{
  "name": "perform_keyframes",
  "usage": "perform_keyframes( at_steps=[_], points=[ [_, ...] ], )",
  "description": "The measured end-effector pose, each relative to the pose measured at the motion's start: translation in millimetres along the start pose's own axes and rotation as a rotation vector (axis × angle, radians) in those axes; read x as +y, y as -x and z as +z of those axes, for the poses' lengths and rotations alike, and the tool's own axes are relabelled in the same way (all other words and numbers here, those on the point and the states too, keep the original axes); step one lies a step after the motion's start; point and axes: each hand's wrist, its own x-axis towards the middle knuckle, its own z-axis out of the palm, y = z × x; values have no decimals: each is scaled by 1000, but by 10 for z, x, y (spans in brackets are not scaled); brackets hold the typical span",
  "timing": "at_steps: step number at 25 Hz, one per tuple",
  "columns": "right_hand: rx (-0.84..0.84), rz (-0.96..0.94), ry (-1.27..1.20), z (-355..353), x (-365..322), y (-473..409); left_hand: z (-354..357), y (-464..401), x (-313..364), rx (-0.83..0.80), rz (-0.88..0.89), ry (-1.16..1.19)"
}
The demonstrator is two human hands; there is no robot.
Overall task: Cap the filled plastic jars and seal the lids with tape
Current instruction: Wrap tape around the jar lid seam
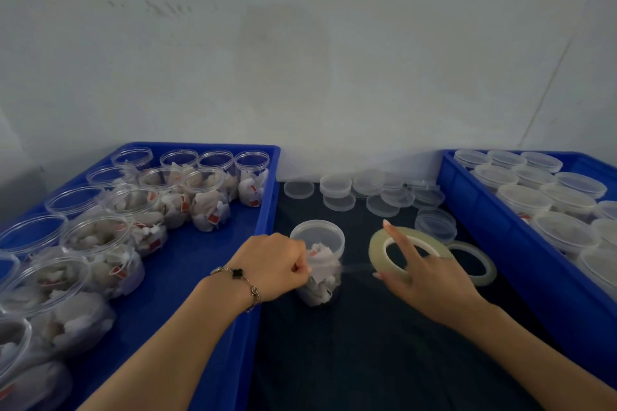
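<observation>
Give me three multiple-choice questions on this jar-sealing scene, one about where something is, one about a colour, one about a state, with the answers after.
1. Where does the second, flat-lying tape roll sit?
A. In the left bin
B. On the dark mat right of the right hand
C. On a jar lid

2. What colour are the bins?
A. Blue
B. Red
C. Grey

3. What state is the centre jar in?
A. Open
B. Tipped over
C. Capped

Answers:
1. B, it lies on the dark mat beyond the right hand, which holds the other tape roll.
2. A, both bin walls are blue.
3. C, a clear lid sits on it while the left hand grips it.
</observation>
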Motion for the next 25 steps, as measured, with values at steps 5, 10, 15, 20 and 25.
perform_keyframes(
  at_steps=[5,10,15,20,25],
  points=[
    [3,3,150,45,-64,-102,67,-28,-34,27,-46,-21],
    [79,10,149,102,-54,-174,87,-77,-97,36,-72,-25],
    [75,-4,136,162,-22,-200,89,-76,-97,31,-68,-6],
    [65,-11,88,154,-12,-72,57,-55,-88,19,-54,38],
    [72,19,63,151,-35,-62,59,-70,-81,-6,-69,36]
  ],
)
